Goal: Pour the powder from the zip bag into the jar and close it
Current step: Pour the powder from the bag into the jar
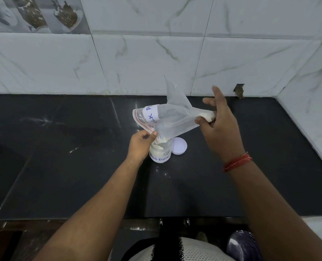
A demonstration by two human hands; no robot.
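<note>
A clear zip bag with a white handwritten label is held tipped over a small clear jar on the black counter. The jar is labelled "POWDER", stands open and holds white powder. My left hand pinches the bag's red-striped zip mouth right above the jar's opening. My right hand grips the bag's raised far corner, where a lump of white powder sits; its index and middle fingers stick out. The jar's white lid lies upside down just right of the jar, touching it.
The black stone counter runs to a white marble-tiled wall at the back and right. A few white powder specks lie in front of the jar. The counter's front edge is close to my body.
</note>
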